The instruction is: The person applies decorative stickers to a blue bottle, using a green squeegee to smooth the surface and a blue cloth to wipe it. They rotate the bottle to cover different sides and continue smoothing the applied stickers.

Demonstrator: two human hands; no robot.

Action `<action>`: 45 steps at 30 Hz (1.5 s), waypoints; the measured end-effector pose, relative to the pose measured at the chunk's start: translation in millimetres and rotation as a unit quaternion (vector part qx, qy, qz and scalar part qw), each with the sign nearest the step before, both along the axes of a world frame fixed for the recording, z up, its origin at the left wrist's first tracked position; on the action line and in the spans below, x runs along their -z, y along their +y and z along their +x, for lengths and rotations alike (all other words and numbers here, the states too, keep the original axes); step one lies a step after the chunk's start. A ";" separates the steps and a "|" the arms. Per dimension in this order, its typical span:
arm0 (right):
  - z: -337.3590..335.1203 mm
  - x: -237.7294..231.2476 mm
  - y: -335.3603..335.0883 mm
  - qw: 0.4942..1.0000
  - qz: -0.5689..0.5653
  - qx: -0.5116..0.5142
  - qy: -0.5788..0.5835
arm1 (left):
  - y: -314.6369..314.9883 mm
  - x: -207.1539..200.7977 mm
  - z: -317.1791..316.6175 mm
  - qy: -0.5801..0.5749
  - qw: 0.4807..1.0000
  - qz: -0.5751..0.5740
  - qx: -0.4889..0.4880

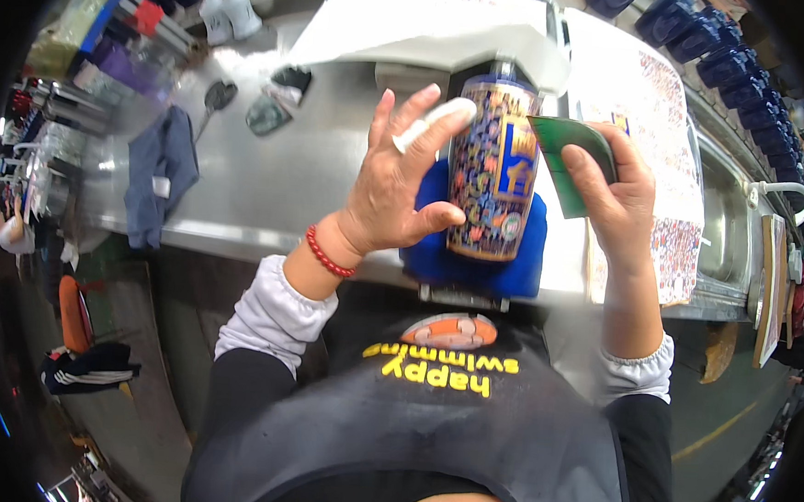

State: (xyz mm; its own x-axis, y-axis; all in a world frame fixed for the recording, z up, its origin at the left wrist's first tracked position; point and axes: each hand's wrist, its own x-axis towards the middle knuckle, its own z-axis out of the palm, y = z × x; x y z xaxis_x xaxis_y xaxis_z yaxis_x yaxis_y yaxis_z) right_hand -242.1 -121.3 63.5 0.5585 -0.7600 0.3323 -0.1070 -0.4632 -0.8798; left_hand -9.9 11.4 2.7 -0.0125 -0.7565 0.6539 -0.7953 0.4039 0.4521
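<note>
A dark, tapered bottle-shaped vessel (492, 174), covered in a colourful floral pattern with a blue and gold panel, lies on a bright blue pad (424, 263) in front of me. My left hand (388, 181) is at its left side with fingers spread; the thumb and a fingertip in a white covering reach its edge, and whether they press on it I cannot tell. Between the thumb and fingers of my right hand (622, 186) is a flat green scraper (565, 169), held at the vessel's right side, its corner close to the panel.
Printed patterned sheets (669, 253) lie to the right, beside a metal sink (722, 211). Many dark blue vessels (744, 83) line the far right. White sheeting (425, 22) covers the back. A grey cloth (161, 176) and a dark round-headed tool (218, 97) rest on the metal table's left.
</note>
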 end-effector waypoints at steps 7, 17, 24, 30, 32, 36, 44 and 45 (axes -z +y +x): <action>-29.0 29.6 52.2 0.987 0.160 0.016 -0.017 | 48.7 17.6 -25.1 -0.008 0.991 0.095 -0.092; -36.1 21.7 81.9 0.978 0.210 -0.006 -0.003 | 53.9 19.3 -33.0 0.143 0.987 0.071 0.020; -38.1 28.1 83.3 0.976 0.220 0.000 0.004 | 51.0 42.4 -43.7 0.278 0.957 0.079 0.027; -33.2 29.3 84.5 0.977 0.214 0.008 0.002 | 52.3 47.3 -34.9 0.273 0.953 0.119 0.062; -33.6 31.5 85.7 0.978 0.206 0.010 -0.001 | 50.6 49.4 -35.2 0.308 0.943 0.110 0.068; -34.3 32.9 86.9 0.977 0.213 0.018 -0.009 | 48.7 47.5 -40.6 0.313 0.943 0.108 0.042; -22.8 22.7 79.6 0.899 -0.414 -0.060 0.129 | 48.7 47.3 -41.4 0.309 0.943 0.117 0.048; -23.5 20.9 80.2 0.885 -0.432 -0.102 0.138 | 47.9 49.3 -41.1 0.312 0.941 0.119 0.050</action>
